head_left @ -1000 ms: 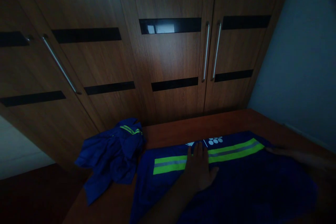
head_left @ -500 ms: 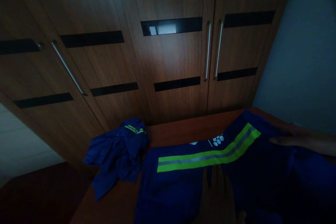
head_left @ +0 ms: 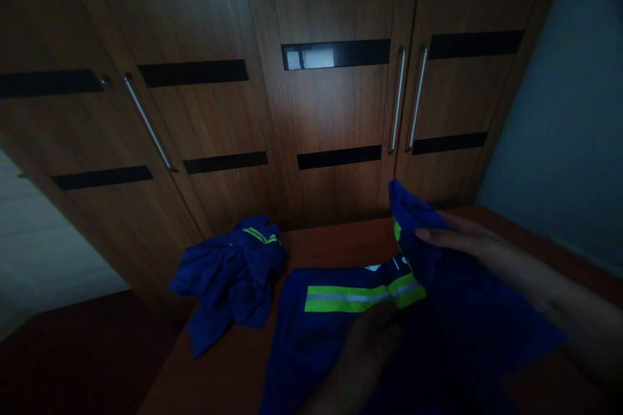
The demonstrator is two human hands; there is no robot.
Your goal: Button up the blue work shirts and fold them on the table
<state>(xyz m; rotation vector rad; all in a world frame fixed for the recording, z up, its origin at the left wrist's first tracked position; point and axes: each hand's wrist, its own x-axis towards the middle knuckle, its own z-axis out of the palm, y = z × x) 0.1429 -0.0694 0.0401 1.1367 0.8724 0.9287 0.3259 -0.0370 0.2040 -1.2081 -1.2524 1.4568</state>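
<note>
A dark blue work jacket (head_left: 311, 343) with a yellow-green and silver reflective stripe and white print lies spread in front of me. My right hand (head_left: 452, 233) grips its right part between thumb and fingers, holding that part up and folded over toward the left. My left hand (head_left: 372, 340) rests on the fabric just below the stripe; its fingers are in deep shadow, so I cannot make out whether they hold the cloth. The jacket's lower right side is dark and blurred.
Another blue garment (head_left: 233, 279) with a reflective stripe lies crumpled to the left on the reddish-brown wooden surface (head_left: 321, 243). Behind stands a wooden wardrobe (head_left: 335, 104) with long metal handles (head_left: 396, 100) and black inlays. A pale wall (head_left: 559, 142) borders the right side.
My right hand has lifted the jacket's right part and brought it leftward, covering some of the print and stripe. My left hand, flat before, has turned and shifted left. The view has moved slightly.
</note>
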